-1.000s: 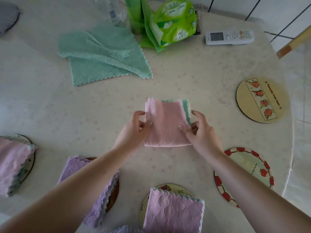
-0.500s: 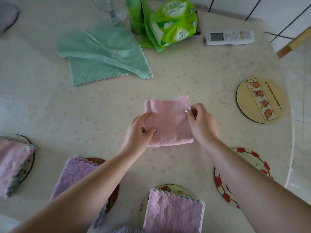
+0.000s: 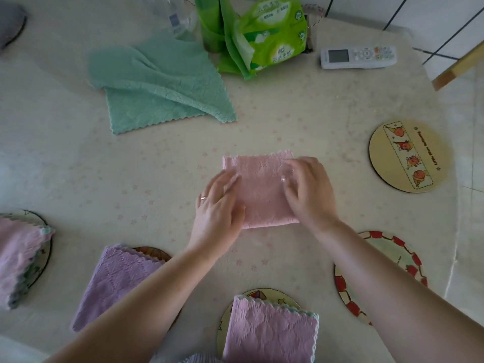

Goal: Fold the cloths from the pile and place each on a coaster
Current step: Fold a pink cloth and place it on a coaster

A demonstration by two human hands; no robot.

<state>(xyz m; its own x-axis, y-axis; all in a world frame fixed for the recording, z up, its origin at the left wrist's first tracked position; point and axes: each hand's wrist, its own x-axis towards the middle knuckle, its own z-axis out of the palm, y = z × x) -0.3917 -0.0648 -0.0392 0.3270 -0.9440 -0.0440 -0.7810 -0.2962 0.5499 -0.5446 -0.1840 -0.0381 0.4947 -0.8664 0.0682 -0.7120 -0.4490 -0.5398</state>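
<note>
Pink cloth (image 3: 262, 189): folded square, flat on the table (image 3: 288, 121), between both hands.
Left hand (image 3: 218, 210): fingers straight, laid flat on the cloth's left edge; holds nothing; ring on one finger.
Right hand (image 3: 309, 189): fingers loosely bent, pressing down on the cloth's right side; blurred, so whether it pinches the cloth I cannot tell.
Green cloths (image 3: 157, 82): unfolded pile, well beyond the hands, to the left.
Bare coaster (image 3: 408, 155): right of the right hand, apart.
Red-rimmed coaster (image 3: 387, 255): under the right forearm, bare.
Three coasters nearer the person, each bearing a folded cloth.
</note>
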